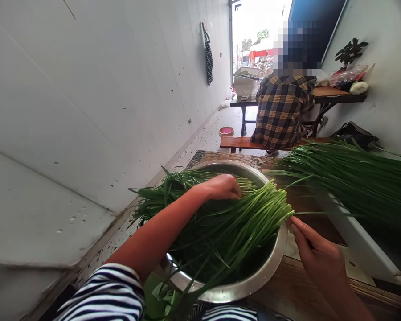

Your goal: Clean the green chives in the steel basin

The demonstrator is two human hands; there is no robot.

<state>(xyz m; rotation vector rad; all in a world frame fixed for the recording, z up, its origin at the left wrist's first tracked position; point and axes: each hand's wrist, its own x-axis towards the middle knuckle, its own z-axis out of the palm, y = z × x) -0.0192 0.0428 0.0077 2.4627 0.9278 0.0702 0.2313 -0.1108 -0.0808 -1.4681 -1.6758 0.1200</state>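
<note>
A wide metal basin [270, 278] in front of me is heaped with garlic chives [250, 227], long green leaves with pale cut ends. Those ends fan over the basin's right rim, while leaf tips spill out at the left. My left hand [224, 187] reaches across the basin, its fingers curled down into the bunch; the fingertips are hidden among the leaves. Just outside the right rim, my right hand [321, 249] has thumb and forefinger pinched at the cut ends of the chives.
A larger pile of chives [361, 178] lies in a white crate [350, 240] at the right. Ahead, a person in a plaid shirt [282, 109] sits with their back to me on a wooden bench [240, 142], at a table [341, 94]. A white wall [87, 89] runs along the left.
</note>
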